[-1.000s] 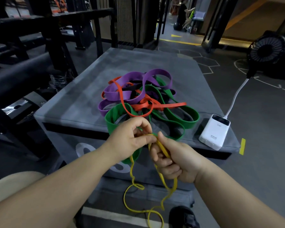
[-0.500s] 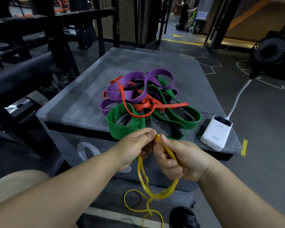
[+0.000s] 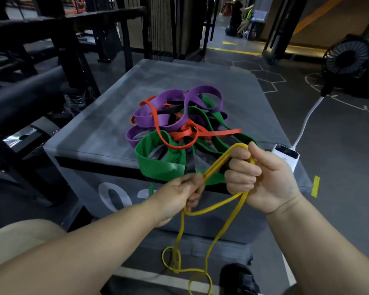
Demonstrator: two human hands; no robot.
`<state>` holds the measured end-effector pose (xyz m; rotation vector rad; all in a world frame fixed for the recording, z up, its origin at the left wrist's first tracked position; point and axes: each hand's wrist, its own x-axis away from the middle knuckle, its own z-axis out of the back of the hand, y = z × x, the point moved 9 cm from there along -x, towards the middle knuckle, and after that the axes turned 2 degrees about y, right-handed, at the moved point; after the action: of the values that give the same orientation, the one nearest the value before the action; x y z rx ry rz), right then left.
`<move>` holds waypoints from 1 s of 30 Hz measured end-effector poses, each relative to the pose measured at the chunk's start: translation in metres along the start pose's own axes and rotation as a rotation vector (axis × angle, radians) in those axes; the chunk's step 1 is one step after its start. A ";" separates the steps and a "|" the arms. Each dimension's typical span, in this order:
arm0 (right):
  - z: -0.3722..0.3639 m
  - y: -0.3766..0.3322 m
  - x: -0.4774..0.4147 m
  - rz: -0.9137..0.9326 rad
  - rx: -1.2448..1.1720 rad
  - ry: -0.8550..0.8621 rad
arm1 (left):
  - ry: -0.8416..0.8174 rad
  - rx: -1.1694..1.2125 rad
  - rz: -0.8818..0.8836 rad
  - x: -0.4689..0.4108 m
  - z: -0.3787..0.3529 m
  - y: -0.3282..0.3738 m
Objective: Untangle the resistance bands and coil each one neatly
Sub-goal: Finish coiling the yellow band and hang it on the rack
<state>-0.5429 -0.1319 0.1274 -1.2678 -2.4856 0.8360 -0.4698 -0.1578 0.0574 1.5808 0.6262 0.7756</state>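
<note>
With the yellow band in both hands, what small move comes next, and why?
Probably another wrap: the left hand carries its pinched stretch around the right hand, which holds one yellow band loop, since much of it hangs uncoiled below.

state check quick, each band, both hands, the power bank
left hand, pinches the yellow band
right hand, grips a loop of it
yellow band, held up, tail hanging down
green band, tangled with the others
purple band, tangled
orange band, tangled
power bank, cable plugged in
</note>
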 end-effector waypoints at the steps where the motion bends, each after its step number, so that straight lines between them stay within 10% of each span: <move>1: 0.000 -0.002 0.001 0.011 0.011 0.008 | 0.049 -0.007 -0.027 -0.002 0.007 0.004; 12: 0.011 -0.053 0.012 0.304 -0.154 0.006 | -0.151 -0.592 0.188 0.001 -0.009 -0.052; 18: 0.031 -0.090 0.039 0.636 -0.089 0.338 | -0.246 -0.951 0.383 0.011 -0.003 -0.090; 25: 0.049 -0.089 0.048 0.717 -0.055 0.576 | 0.051 -1.025 0.269 0.001 0.004 -0.055; 30: 0.054 -0.083 0.049 0.681 0.059 0.720 | -0.109 -1.171 -0.072 0.008 -0.026 -0.015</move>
<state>-0.6516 -0.1523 0.1292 -1.9854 -1.4683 0.4293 -0.4843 -0.1327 0.0455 0.5087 0.0665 0.7696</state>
